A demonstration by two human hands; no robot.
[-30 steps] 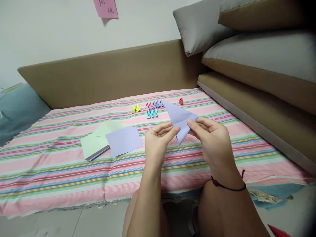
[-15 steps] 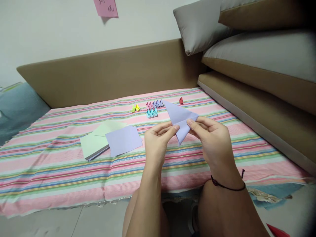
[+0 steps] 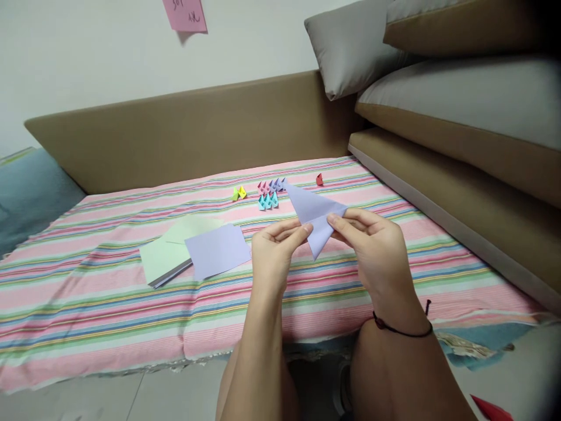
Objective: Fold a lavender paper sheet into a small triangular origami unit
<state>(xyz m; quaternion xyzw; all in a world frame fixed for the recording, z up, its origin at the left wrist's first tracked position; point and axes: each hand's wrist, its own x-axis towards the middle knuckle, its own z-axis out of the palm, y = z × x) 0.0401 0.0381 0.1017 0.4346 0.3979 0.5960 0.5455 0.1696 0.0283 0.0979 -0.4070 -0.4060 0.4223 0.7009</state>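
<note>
A partly folded sheet of purple origami paper (image 3: 313, 206) is held up between my two hands, with one point aimed away to the upper left and another hanging toward me. My left hand (image 3: 277, 248) pinches its left edge between thumb and fingers. On the right side, my right hand (image 3: 376, 245) grips it with the thumb on top and the fingers underneath. Beyond the paper stand small folded paper pieces: yellow (image 3: 239, 193), pink (image 3: 263, 187), purple (image 3: 277, 185), turquoise (image 3: 268, 202) and one red (image 3: 319, 179).
A stack of pale green paper (image 3: 164, 257) and a purple sheet (image 3: 219, 251) lie to the left on the striped cloth (image 3: 131, 327). Large cushions (image 3: 460, 105) are piled at the right. A brown backrest (image 3: 197, 131) runs along the back wall. Something red (image 3: 491, 407) shows at the lower right.
The view has shifted slightly. Both hands keep their grip on the purple paper, whose fold looks almost the same.
</note>
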